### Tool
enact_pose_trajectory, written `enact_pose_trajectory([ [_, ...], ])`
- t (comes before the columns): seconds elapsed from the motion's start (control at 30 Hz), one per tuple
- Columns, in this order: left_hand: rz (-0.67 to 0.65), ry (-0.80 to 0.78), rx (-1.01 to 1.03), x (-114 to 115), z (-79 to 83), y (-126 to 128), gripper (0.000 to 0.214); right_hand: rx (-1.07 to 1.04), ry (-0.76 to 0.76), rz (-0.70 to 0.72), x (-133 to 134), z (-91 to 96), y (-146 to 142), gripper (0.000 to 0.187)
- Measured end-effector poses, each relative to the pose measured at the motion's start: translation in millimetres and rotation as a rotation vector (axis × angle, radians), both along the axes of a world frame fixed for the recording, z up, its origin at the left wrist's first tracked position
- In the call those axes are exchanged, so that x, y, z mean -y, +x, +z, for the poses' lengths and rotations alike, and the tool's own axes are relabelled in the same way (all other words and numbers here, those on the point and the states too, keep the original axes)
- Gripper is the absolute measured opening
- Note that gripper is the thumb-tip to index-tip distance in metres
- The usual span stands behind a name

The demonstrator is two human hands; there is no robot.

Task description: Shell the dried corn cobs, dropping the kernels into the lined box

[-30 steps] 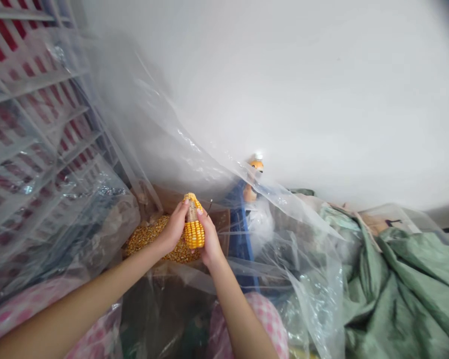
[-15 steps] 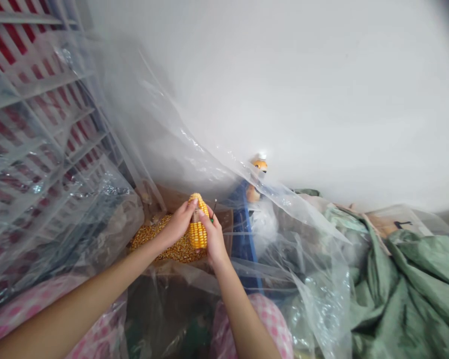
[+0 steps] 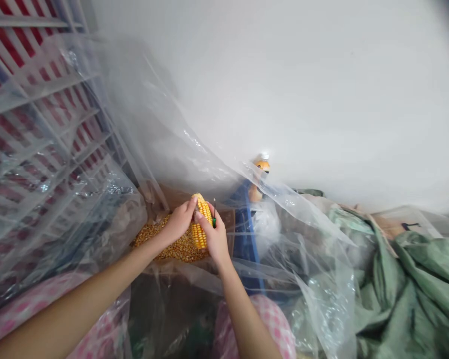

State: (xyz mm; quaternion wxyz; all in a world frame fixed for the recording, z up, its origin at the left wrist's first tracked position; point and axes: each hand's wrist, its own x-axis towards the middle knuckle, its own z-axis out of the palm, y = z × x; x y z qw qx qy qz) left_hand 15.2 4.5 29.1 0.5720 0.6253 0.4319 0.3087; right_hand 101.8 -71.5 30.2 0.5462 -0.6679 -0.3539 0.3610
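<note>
Both hands grip a yellow corn cob [image 3: 201, 229], tip up and slightly tilted. My left hand [image 3: 180, 219] is closed on its upper left side, thumb near the tip. My right hand [image 3: 216, 237] wraps the right side, its thumb pressed on the front close to my left fingers. A thin dark shaft with a green handle, like a small screwdriver [image 3: 214, 222], sticks up from among my right fingers; most of its handle is hidden. Below the hands, loose corn kernels [image 3: 183, 249] fill a cardboard box [image 3: 230, 224] lined with clear plastic.
Clear plastic sheeting [image 3: 224, 169] drapes across the box and up the white wall. A slatted plastic crate [image 3: 45, 89] stands on the left. Right of the box are a blue bin [image 3: 247, 224], a bottle with a white cap [image 3: 262, 163] and green fabric [image 3: 430, 264].
The cob has turned in my hands: the pale patch under my thumbs no longer shows, and more yellow rows face me. The screwdriver stands more upright. The view has shifted slightly.
</note>
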Motion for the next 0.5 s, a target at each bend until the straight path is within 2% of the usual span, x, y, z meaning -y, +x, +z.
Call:
enact_pose_trajectory([
  [0.07, 0.011, 0.027, 0.017, 0.1, 0.1, 0.7, 0.052, -0.036, 0.010, -0.015, -0.7, 2.3, 1.4, 0.059],
  [0.17, -0.041, -0.092, 0.060, -0.5, 3.9, 1.2, 0.057, 0.038, -0.003, -0.041, 0.3, 4.1, 1.5, 0.059],
  [0.23, -0.097, -0.120, 0.018, -1.4, 5.1, 0.8, 0.057, 0.076, -0.030, -0.043, 1.6, 3.3, -0.5, 0.056],
  [0.37, -0.035, 0.035, -0.066, 0.0, -0.5, 0.1, 0.053, 0.111, -0.041, -0.065, 2.8, -0.6, -5.6, 0.053],
  [0.5, 0.074, 0.135, -0.201, 4.9, -3.7, 1.1, 0.043, 0.024, 0.021, -0.110, 0.1, -3.4, -4.8, 0.051],
])
